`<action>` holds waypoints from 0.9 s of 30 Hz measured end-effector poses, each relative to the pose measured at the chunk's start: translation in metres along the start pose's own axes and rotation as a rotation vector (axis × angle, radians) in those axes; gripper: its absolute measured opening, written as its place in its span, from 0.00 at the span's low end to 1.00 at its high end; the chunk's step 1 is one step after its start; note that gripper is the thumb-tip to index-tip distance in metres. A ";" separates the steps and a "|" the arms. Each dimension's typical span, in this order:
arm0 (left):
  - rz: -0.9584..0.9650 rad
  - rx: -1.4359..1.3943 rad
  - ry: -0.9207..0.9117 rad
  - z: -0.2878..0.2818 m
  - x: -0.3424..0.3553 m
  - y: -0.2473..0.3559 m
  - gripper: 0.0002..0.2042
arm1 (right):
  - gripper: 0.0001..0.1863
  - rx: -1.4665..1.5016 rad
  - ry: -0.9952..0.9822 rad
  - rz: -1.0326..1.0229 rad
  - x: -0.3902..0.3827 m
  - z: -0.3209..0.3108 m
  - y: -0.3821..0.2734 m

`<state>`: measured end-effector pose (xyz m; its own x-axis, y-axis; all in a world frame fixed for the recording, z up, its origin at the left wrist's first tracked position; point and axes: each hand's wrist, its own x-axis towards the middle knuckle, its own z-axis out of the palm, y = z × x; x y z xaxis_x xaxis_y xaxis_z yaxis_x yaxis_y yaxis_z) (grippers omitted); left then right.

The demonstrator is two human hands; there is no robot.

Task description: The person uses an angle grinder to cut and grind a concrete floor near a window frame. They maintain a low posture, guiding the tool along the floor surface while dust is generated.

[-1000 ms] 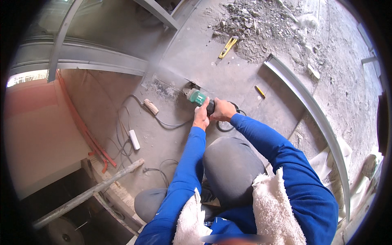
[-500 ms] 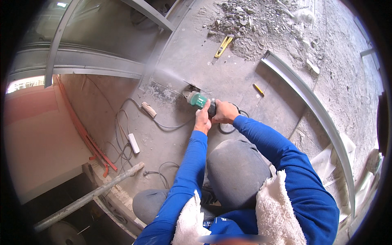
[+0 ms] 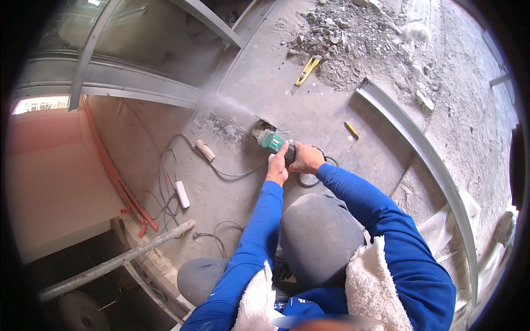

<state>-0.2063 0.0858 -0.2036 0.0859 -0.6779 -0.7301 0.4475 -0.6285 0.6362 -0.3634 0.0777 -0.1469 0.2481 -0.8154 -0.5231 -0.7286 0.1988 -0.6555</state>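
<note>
Both of my hands are closed on a green angle grinder (image 3: 271, 142) with a black rear body. My left hand (image 3: 277, 166) grips its near-left side, thumb lying along the body. From the right, my right hand (image 3: 307, 158) wraps around the rear end. The grinder's disc (image 3: 267, 122) meets the concrete floor at the end of a dark cut line. A pale plume of dust (image 3: 234, 107) blows from it toward the metal frame at the upper left. The grinder's cord loops beside my right hand.
A yellow utility knife (image 3: 307, 70) and a small yellow marker-like stick (image 3: 351, 130) lie on the floor. A long metal channel (image 3: 425, 143) curves down the right. Rubble (image 3: 337, 33) covers the far floor. Leftward are a white power strip (image 3: 182, 194), cords, orange tubes (image 3: 113, 174) and a pole (image 3: 127, 256).
The whole view has shifted slightly, with floor things now lower and further right. Both hands stay on the grinder, which has hardly moved along the floor, and dust still streams off.
</note>
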 end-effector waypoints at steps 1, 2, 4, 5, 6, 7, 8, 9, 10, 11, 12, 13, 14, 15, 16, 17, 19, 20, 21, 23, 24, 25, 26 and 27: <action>0.021 0.008 -0.015 0.000 0.001 -0.001 0.18 | 0.35 -0.002 0.009 -0.001 0.000 -0.001 0.000; 0.026 0.018 -0.014 -0.001 0.003 -0.003 0.18 | 0.35 -0.004 0.014 0.002 -0.001 -0.001 -0.001; 0.046 0.068 0.018 -0.006 0.004 -0.008 0.18 | 0.35 -0.006 0.006 0.006 -0.003 0.001 -0.002; 0.064 0.108 0.045 -0.009 0.005 -0.010 0.18 | 0.35 -0.007 -0.003 0.009 -0.004 0.000 -0.001; 0.072 0.145 0.066 -0.011 0.007 -0.013 0.19 | 0.35 -0.009 -0.010 0.015 -0.004 -0.002 0.000; 0.115 0.117 0.125 -0.017 0.007 -0.017 0.19 | 0.35 -0.003 -0.009 0.008 -0.005 -0.003 0.000; 0.149 0.087 0.181 -0.024 0.004 -0.021 0.20 | 0.35 0.002 -0.007 0.002 -0.006 -0.004 0.000; 0.180 0.068 0.257 -0.032 0.002 -0.024 0.21 | 0.36 0.004 -0.008 0.004 -0.006 -0.004 0.001; 0.237 0.194 0.284 -0.041 -0.001 -0.024 0.21 | 0.36 0.004 -0.003 0.004 -0.007 -0.005 0.001; 0.432 0.578 0.415 -0.045 -0.003 -0.026 0.21 | 0.35 -0.001 -0.005 0.011 -0.008 -0.005 0.001; 0.528 0.988 0.559 -0.048 -0.005 -0.026 0.21 | 0.35 -0.013 -0.011 0.023 -0.008 -0.005 0.001; 0.558 1.092 0.505 -0.052 -0.009 -0.025 0.20 | 0.35 -0.012 -0.007 0.015 -0.009 -0.005 0.001; 0.494 1.212 0.448 -0.055 -0.014 -0.021 0.19 | 0.35 -0.017 -0.008 0.016 -0.009 -0.005 0.001; 0.438 1.335 0.395 -0.058 -0.018 -0.015 0.18 | 0.34 -0.031 -0.015 0.028 -0.010 -0.004 0.001; 0.399 1.427 0.316 -0.059 -0.020 -0.007 0.17 | 0.34 -0.018 -0.008 0.022 -0.011 -0.004 0.002; 0.370 1.519 0.244 -0.061 -0.022 0.001 0.16 | 0.34 -0.017 -0.010 0.026 -0.011 -0.003 0.002; 0.343 1.734 0.088 -0.066 -0.026 0.016 0.14 | 0.34 -0.017 -0.015 0.029 -0.011 -0.003 0.003; 0.281 1.884 -0.062 -0.073 -0.029 0.022 0.14 | 0.33 -0.017 -0.020 0.030 -0.011 -0.003 0.003; 0.216 2.026 -0.217 -0.081 -0.031 0.028 0.14 | 0.33 -0.023 -0.022 0.032 -0.011 -0.003 0.004; -0.023 2.281 -0.501 -0.106 -0.037 0.034 0.14 | 0.33 -0.015 -0.014 0.016 -0.013 -0.002 0.005; -0.204 2.389 -0.627 -0.121 -0.041 0.035 0.15 | 0.33 -0.025 -0.012 0.018 -0.014 -0.002 0.005; -0.362 2.436 -0.678 -0.141 -0.048 0.036 0.16 | 0.33 -0.013 -0.011 0.014 -0.015 -0.001 0.005; -0.490 2.477 -0.723 -0.160 -0.054 0.037 0.16 | 0.33 -0.014 -0.012 0.018 -0.015 0.001 0.005; -0.487 2.514 -0.733 -0.178 -0.060 0.039 0.16 | 0.33 -0.025 -0.008 0.031 -0.014 0.000 0.005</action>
<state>-0.0359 0.1699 -0.1794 -0.0114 -0.1014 -0.9948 -0.8393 0.5418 -0.0456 -0.3704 0.0902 -0.1428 0.2297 -0.8049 -0.5471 -0.7519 0.2102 -0.6249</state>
